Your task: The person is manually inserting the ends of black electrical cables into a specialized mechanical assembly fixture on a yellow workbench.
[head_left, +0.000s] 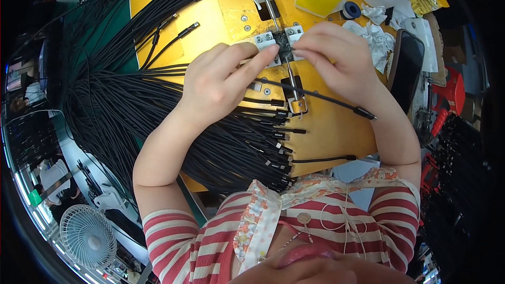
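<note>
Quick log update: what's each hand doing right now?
Left hand: curled at the metal fixture; grip unclear.
Right hand: curled, same fixture; grip unclear.

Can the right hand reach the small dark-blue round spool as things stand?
Likely yes: the spool sits just beyond the knuckles of the right hand, with no visible barrier between; crumpled white tissue lies alongside. The hand, at the silver metal block, would have to leave it first.

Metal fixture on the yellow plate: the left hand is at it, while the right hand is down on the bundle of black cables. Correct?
No: the head view shows the right hand at the metal fixture too, off the bundle of black cables. The left hand is at it, as you say.
</note>
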The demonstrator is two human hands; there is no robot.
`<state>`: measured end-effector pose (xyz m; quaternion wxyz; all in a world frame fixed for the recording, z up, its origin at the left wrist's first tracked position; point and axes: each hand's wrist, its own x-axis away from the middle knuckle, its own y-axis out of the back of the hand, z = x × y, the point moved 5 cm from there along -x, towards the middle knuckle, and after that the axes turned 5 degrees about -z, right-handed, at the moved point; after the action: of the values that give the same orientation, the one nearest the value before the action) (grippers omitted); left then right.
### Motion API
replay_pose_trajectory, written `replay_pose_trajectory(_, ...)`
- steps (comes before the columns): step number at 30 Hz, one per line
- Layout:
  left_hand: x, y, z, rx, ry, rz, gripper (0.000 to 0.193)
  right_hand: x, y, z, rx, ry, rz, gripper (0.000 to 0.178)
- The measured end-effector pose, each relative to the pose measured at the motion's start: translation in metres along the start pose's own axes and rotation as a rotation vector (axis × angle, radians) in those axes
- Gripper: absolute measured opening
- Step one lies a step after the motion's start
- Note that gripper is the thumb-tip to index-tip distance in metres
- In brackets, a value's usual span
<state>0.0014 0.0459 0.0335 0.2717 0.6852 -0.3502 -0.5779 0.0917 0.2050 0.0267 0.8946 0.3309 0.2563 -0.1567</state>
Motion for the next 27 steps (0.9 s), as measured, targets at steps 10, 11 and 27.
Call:
replay_pose_trajectory(10,0.004,-0.012,0.006,-0.041,0.119,0.222,0.044,0.004,-0.014,-0.018,0.061,-0.165,0.026,0.006)
replay_pose_trajectory(11,0.004,-0.013,0.006,-0.041,0.117,0.224,0.044,0.004,-0.013,-0.019,0.06,-0.165,0.024,0.006)
replay_pose_trajectory(27,0.006,-0.014,0.009,0.01,0.172,0.278,0.057,0.016,0.003,0.001,-0.45,-0.759,0.784,0.022)
